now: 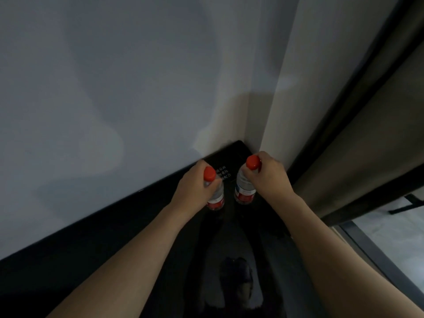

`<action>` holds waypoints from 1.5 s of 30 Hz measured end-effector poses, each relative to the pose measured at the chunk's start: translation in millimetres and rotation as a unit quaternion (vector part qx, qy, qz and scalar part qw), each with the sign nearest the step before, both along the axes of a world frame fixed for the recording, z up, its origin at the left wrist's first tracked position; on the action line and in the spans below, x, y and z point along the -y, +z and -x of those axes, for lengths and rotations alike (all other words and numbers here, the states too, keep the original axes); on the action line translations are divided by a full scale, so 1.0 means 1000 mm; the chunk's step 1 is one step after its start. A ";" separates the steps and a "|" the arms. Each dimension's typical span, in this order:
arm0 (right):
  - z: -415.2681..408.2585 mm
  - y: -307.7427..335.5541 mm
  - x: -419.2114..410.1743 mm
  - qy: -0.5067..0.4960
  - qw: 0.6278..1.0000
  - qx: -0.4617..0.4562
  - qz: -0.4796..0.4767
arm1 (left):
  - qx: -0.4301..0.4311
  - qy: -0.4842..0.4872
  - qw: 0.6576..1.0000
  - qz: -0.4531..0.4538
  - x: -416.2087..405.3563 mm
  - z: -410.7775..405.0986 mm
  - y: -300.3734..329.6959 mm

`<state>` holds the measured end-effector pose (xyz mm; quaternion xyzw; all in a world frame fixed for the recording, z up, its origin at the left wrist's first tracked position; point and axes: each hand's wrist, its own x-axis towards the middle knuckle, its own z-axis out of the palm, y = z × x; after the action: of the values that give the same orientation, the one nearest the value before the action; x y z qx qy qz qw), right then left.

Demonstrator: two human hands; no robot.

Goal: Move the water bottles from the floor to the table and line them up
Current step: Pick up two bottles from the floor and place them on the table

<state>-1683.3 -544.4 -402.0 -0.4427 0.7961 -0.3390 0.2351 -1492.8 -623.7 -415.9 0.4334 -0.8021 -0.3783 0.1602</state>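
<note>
Left hand [195, 187] grips left bottle [214, 196] neck; right hand [267, 177] grips right bottle [245, 188]. Set upright on table [137, 237], bases aligned, then release.

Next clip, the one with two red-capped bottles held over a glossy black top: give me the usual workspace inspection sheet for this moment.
Surface: glossy black table set against a pale wall; it reflects the arms.
Job's things: two clear water bottles with red caps and red labels, the left bottle and the right bottle, upright near the far corner; contact with the table cannot be told.
Clutter: a black card with white print lies behind the bottles.
Grippers: left hand grips the left bottle's neck; right hand grips the right bottle's neck.
Cables: nothing seen.
Surroundings: dark-framed door panel at right, light floor beyond.
</note>
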 end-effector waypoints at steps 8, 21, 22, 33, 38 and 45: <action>-0.003 0.008 0.001 0.008 0.998 -0.030 -0.058 | 0.004 0.023 0.999 -0.023 -0.006 0.007 0.008; -0.061 0.072 -0.030 0.067 0.973 -0.220 0.029 | 0.080 0.090 0.969 0.216 -0.040 -0.063 0.062; -0.071 0.075 -0.031 0.081 0.972 -0.216 0.046 | 0.083 0.094 0.964 0.236 -0.042 -0.073 0.066; -0.205 0.095 -0.035 0.202 0.951 -0.224 0.065 | 0.137 0.185 0.931 0.284 -0.071 -0.217 0.090; -0.291 0.108 -0.043 0.242 0.940 -0.230 0.071 | 0.147 0.233 0.918 0.287 -0.093 -0.304 0.101; -0.449 0.124 -0.055 0.328 0.910 -0.238 0.090 | 0.155 0.334 0.888 0.277 -0.134 -0.470 0.119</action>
<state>-1234.4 -489.6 -278.4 -0.7654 0.6050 -0.1976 0.0956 -1022.7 -489.8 -297.2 0.6671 -0.6965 0.0066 0.2644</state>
